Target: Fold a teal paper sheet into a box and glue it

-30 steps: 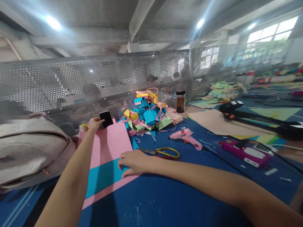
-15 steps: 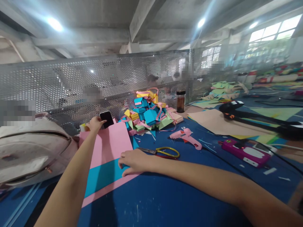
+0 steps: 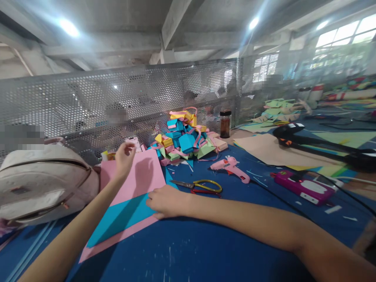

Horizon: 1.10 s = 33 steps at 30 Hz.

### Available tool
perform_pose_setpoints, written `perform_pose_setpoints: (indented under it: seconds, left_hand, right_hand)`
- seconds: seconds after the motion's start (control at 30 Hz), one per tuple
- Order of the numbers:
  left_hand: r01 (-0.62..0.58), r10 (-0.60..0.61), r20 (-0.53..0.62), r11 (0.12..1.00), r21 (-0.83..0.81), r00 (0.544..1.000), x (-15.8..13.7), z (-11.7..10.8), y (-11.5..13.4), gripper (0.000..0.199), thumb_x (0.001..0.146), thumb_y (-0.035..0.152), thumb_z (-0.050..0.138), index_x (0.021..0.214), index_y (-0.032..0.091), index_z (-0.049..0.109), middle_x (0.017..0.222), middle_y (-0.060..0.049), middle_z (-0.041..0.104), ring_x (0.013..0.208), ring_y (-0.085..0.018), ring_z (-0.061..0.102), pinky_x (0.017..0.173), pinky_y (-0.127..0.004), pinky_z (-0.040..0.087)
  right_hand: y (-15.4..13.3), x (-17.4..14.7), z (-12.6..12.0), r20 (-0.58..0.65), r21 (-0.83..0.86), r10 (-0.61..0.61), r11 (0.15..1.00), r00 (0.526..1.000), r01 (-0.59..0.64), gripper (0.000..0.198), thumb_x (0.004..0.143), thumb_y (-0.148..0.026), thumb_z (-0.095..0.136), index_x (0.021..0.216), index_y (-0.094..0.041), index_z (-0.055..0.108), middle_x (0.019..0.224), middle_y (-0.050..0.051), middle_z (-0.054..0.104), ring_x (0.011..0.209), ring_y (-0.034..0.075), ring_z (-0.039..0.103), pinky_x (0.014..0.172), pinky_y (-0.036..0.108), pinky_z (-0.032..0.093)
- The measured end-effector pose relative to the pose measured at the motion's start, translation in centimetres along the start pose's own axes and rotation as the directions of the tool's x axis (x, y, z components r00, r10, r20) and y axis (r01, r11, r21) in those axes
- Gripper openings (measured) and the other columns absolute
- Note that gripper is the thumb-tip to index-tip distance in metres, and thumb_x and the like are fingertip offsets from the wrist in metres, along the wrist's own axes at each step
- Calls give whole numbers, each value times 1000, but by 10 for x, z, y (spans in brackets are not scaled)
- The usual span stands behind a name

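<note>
My left hand is raised over the pink sheet, in front of the phone. Its fingers are loosely bent, with a gap to the thumb and nothing visible between them. The phone leans upright behind the sheet, its screen lit. My right hand rests at the right end of a blue paper strip, fingers curled over it and thumb low at the pink edge beneath. Scissors with one yellow and one red handle lie just beyond my right wrist.
A heap of folded paper pieces stands against the perforated metal screen. To its right are a lidded bottle, a pink glue gun and a purple box with cables. A pale backpack sits at the left.
My left hand has come off the phone's side, moving right and nearer to me; the dark screen is now lit. My right thumb has drawn closer to its fingers.
</note>
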<state>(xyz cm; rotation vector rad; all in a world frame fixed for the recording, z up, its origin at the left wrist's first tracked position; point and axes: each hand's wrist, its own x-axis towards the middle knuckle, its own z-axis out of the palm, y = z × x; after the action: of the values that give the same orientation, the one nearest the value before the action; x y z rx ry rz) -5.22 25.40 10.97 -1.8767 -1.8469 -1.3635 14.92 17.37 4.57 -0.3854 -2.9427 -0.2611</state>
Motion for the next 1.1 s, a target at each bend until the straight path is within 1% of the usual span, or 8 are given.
perform_pose_setpoints:
  seconds: [0.1,0.2,0.3,0.4,0.53,0.63,0.87,1.1]
  left_hand:
    - [-139,155,208,986,-90,966,-54,-9,13,26,94,34,60,113,16,61,113,-7,64,97,-20,64,84,-42,54]
    - [-197,239,340,968,-154,909,-106,-26,19,25,94,34,58,111,17,61,111,-7,66,100,-21,64,89,-43,52]
    - [-181,231,441,971,-154,867,-144,-46,14,24,92,33,55,114,26,60,115,-5,67,107,-22,64,93,-37,51]
    - [-147,196,510,980,-135,837,-167,-62,-1,28,91,29,52,118,30,59,120,-4,68,109,-23,65,93,-36,52]
    - [-102,141,541,990,-102,829,-174,-73,-25,29,86,35,59,114,32,66,120,-4,70,109,-25,66,97,-39,51]
    - [-61,96,551,995,-82,829,-167,-79,-34,28,84,40,61,107,30,70,112,-4,74,103,-25,69,92,-38,54]
    - [12,34,586,997,-73,809,-155,-88,-33,26,79,41,60,94,27,77,96,-3,78,88,-24,73,80,-33,58]
    - [45,-5,572,997,-56,820,-148,-96,-21,21,73,36,58,76,28,77,76,-2,77,71,-23,71,66,-31,55]
  right_hand:
    - [-7,0,-1,-8,-33,-13,999,1000,13,17,87,-21,58,99,-11,65,93,10,70,82,24,67,59,32,50]
    - [-10,1,0,-18,-53,-19,998,1000,18,14,87,-18,56,96,-12,65,90,10,71,82,25,68,60,34,51]
    - [-10,2,1,-31,-67,-31,997,999,29,13,88,-16,56,95,-12,66,92,10,72,85,25,68,63,34,51]
    - [-10,1,-1,-54,-78,-40,996,998,35,15,90,-9,52,96,-12,65,94,10,72,88,25,68,64,34,50]
    - [-7,1,-6,-80,-75,-30,997,996,24,16,89,-4,51,98,-12,62,91,10,71,86,24,68,64,33,49]
    - [-2,0,-9,-89,-61,-24,998,996,18,14,90,-5,52,97,-13,61,90,8,71,87,23,67,64,32,47]
    - [3,0,-11,-107,4,23,1000,994,-23,14,92,-5,50,95,-13,61,95,8,70,89,21,65,62,30,41]
    - [1,-1,-16,-107,129,82,989,991,-68,16,92,-6,52,99,-15,64,97,8,72,87,18,64,60,28,35]
